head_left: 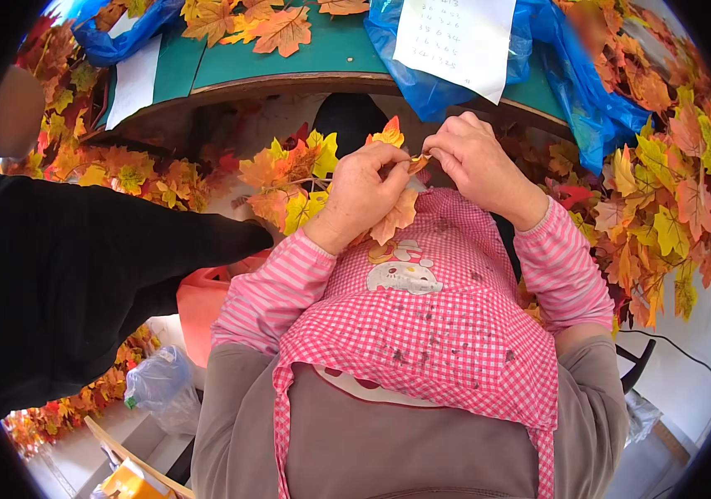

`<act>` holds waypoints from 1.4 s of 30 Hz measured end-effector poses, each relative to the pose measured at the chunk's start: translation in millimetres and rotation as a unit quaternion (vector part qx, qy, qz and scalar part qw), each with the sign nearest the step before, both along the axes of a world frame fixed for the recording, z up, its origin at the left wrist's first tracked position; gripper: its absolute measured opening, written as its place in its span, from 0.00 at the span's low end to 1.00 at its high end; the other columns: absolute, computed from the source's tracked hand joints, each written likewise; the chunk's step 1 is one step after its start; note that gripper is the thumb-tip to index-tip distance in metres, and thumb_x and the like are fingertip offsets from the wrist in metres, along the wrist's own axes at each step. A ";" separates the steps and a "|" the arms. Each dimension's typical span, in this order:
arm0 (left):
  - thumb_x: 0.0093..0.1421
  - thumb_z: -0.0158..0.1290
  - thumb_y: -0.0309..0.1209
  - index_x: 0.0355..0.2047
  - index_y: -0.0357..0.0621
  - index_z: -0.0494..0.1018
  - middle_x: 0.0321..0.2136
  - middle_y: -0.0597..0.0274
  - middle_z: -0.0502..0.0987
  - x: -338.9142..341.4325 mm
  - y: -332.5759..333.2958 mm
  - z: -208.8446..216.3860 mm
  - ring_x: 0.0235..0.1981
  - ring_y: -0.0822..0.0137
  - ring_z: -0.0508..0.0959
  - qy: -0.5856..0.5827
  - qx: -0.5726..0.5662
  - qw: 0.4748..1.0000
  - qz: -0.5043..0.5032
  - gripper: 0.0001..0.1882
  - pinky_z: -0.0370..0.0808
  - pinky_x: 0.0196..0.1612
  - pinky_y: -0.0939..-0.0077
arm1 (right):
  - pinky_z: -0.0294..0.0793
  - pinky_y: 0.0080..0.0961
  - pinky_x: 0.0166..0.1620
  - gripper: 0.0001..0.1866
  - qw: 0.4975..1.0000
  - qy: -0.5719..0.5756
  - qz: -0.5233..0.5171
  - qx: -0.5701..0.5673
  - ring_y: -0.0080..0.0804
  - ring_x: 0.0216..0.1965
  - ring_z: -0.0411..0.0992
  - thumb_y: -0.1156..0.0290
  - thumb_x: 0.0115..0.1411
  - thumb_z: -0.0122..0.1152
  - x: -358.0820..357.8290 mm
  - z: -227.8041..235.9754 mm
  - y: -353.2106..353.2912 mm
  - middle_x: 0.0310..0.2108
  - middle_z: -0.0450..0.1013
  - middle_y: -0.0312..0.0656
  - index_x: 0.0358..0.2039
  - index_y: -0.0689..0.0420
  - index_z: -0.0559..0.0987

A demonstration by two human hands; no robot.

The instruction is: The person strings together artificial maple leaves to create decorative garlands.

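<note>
In front of my apron (472, 308), both hands meet over a spray of artificial maple leaves (272, 170) in orange, yellow and red. My left hand (361, 190) is closed on the spray, whose leaves stick out to its left and beneath it. Between my fingertips lies a small, curled, orange-yellow leaf piece (418, 163). My right hand (482, 164) pinches its other end with thumb and forefinger. Its exact shape is partly hidden by the fingers. One orange leaf (396, 217) hangs below my left hand.
A green table (306, 51) ahead carries loose maple leaves (283, 31), blue plastic bags (422, 79) and a white paper sheet (454, 41). Leaf garlands (663, 216) are heaped at both sides. Close at left is another person's black sleeve (106, 258). A clear bag (164, 378) lies lower left.
</note>
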State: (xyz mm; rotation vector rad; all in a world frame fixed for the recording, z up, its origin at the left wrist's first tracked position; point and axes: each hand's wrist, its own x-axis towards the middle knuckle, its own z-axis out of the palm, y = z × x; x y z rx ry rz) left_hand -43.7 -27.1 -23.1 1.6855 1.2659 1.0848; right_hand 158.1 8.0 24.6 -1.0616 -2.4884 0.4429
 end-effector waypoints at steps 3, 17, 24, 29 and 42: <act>0.57 0.56 0.24 0.33 0.35 0.78 0.29 0.59 0.77 -0.4 0.3 1.8 0.27 0.71 0.78 0.003 0.009 1.000 -0.002 0.05 0.73 0.30 0.78 | 0.64 0.35 0.45 0.06 1.000 0.008 0.011 0.000 0.41 0.39 0.66 0.76 0.59 0.55 -3.9 -4.8 1.2 0.32 0.68 0.42 0.36 0.60 0.78; 0.54 0.56 0.26 0.30 0.37 0.78 0.27 0.52 0.79 2.3 3.9 1.3 0.28 0.56 0.81 -0.015 -0.016 1.000 0.009 0.06 0.77 0.33 0.68 | 0.64 0.37 0.47 0.05 1.000 0.016 -0.003 -0.018 0.39 0.40 0.66 0.73 0.59 0.57 -6.0 -14.7 4.9 0.32 0.69 0.40 0.34 0.56 0.80; 0.54 0.56 0.26 0.30 0.35 0.77 0.27 0.49 0.79 2.1 3.3 1.0 0.29 0.51 0.80 0.010 -0.003 1.000 -0.011 0.06 0.77 0.34 0.63 | 0.62 0.37 0.49 0.06 0.998 -0.013 0.011 0.068 0.38 0.41 0.65 0.77 0.53 0.58 -13.3 -17.6 -0.3 0.32 0.67 0.39 0.33 0.56 0.78; 0.54 0.55 0.25 0.29 0.35 0.77 0.26 0.49 0.78 1.3 3.7 0.6 0.29 0.51 0.80 0.010 0.011 1.000 -0.016 0.05 0.76 0.34 0.63 | 0.62 0.37 0.51 0.06 0.995 -0.027 0.024 0.090 0.38 0.41 0.64 0.78 0.53 0.58 -13.3 -18.9 0.6 0.33 0.66 0.40 0.33 0.57 0.77; 0.63 0.54 0.32 0.33 0.39 0.79 0.22 0.71 0.73 -13.3 23.6 -2.5 0.23 0.78 0.71 -0.293 -0.449 0.843 -0.031 0.09 0.67 0.27 0.82 | 0.65 0.38 0.52 0.09 0.988 0.061 -0.005 0.139 0.39 0.41 0.68 0.76 0.54 0.59 -19.1 -44.0 -13.3 0.33 0.69 0.40 0.37 0.57 0.75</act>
